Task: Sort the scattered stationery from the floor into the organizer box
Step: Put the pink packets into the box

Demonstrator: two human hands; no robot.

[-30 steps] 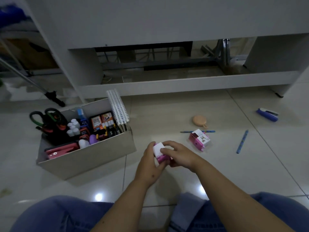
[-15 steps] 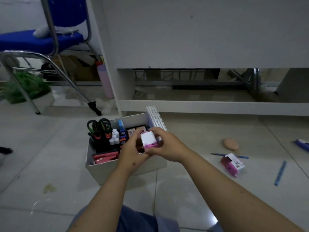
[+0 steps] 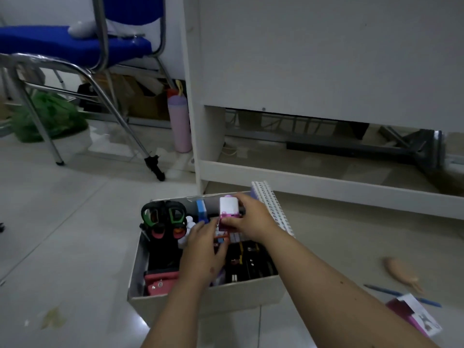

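**Pink-and-white box held over the organizer**

A small pink-and-white cardboard box sits above the far half of the open white cardboard organizer box, which stands on the tiled floor. The right hand grips the small box, fingers over its far side and thumb along its near edge. The left hand reaches into the organizer just below it, fingers loosely curled among the contents; whether it pinches anything cannot be told.

Inside the organizer, green-handled scissors stand at the far left corner, a blue-and-white eraser-like block just to their right, and a red stapler lies at the near left corner. A white spiral-bound notebook leans upright against the organizer's right edge.

On the floor to the right lie a tan oval pouch, a blue pen and a second pink box, well apart from the organizer. Beyond stand a white desk panel, a pink bottle and a blue chair.
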